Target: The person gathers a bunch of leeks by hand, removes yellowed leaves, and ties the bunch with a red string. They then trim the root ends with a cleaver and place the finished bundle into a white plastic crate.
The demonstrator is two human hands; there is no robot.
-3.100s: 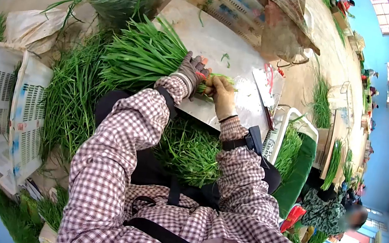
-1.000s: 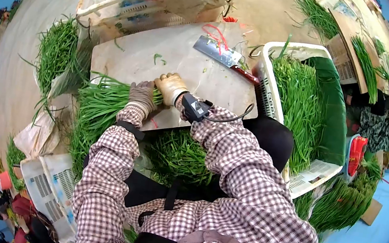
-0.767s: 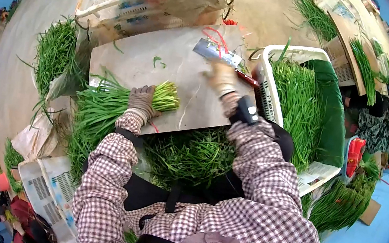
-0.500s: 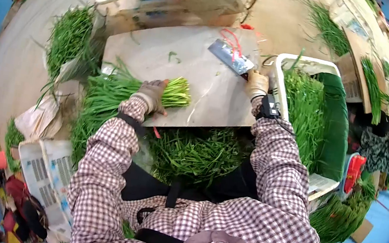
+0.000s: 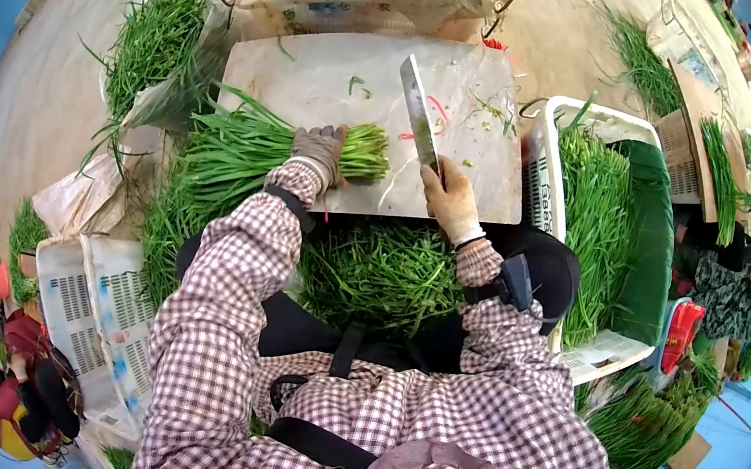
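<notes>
Here, a bundle of green stalks point(image 5: 310, 149) lies across the near left part of the cutting board point(image 5: 321, 81), its trimmed ends on the board and its leafy tips hanging off the board's left edge. The left hand point(image 5: 319, 146), in a grey glove, is closed down over the middle of the bundle, fingers curled around the stalks and pinning them to the board. Just beside the cut ends, the cleaver point(image 5: 416, 122) stands with its blade raised edge-on over the board's centre, tip pointing to the far edge. The right hand point(image 5: 450, 202), in a tan glove, is wrapped tightly around the cleaver's handle at the board's near edge. Small green scraps point(image 5: 357, 86) and a red band point(image 5: 437, 108) lie on the board's far half. Below the near edge, a loose heap of greens point(image 5: 379, 274) fills the person's lap. Right of the board stands a white crate point(image 5: 543, 153) packed with more stalks; left of it a bag of greens point(image 5: 156, 46) sits on the floor, and an empty-looking white basket point(image 5: 83, 307) lies nearer, well off the board's left corner.
</notes>
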